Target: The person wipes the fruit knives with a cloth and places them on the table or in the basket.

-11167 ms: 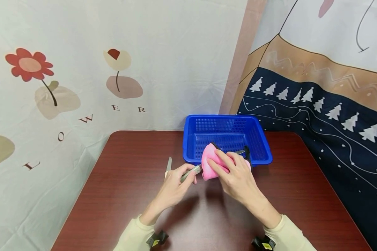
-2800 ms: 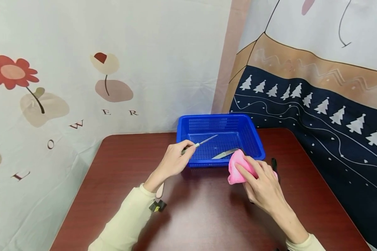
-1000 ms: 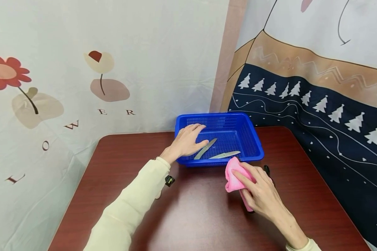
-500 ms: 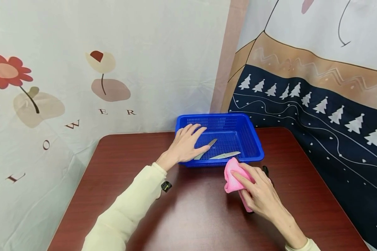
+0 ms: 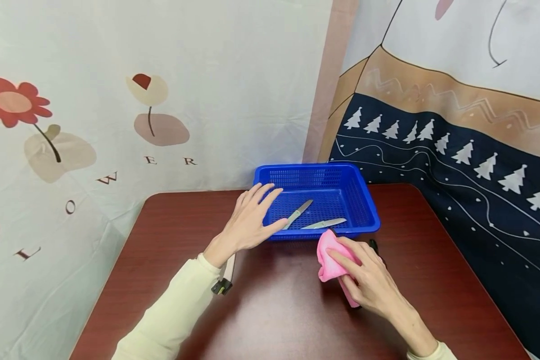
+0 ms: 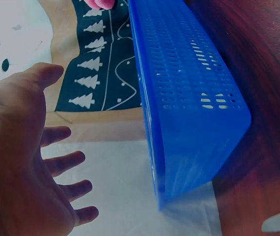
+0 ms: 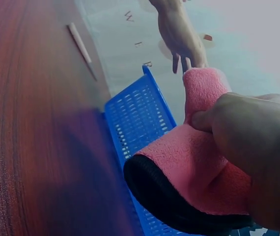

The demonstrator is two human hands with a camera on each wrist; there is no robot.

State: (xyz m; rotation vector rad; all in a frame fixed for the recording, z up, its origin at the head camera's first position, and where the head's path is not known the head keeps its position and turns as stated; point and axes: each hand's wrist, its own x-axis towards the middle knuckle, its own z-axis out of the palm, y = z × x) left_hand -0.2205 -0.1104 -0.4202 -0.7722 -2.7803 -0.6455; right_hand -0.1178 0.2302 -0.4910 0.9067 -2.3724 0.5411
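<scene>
My left hand, fingers spread and straight, hovers at the front left corner of the blue basket with nothing in it. Inside the basket lie two knives with pale green handles: one slanted knife and one flatter knife along the front wall. My right hand grips a folded pink cloth with black edging, above the table in front of the basket. A third knife, pale-handled, lies on the table; in the head view my left wrist partly covers it.
The dark red wooden table carries the basket at its back edge. Behind it hangs a pale curtain with flower prints, and a navy cloth with white trees hangs on the right.
Earlier my left hand held a knife against the cloth, then over the basket, and let it go inside. Since then the left hand has drawn back leftward. The right hand keeps the cloth.
</scene>
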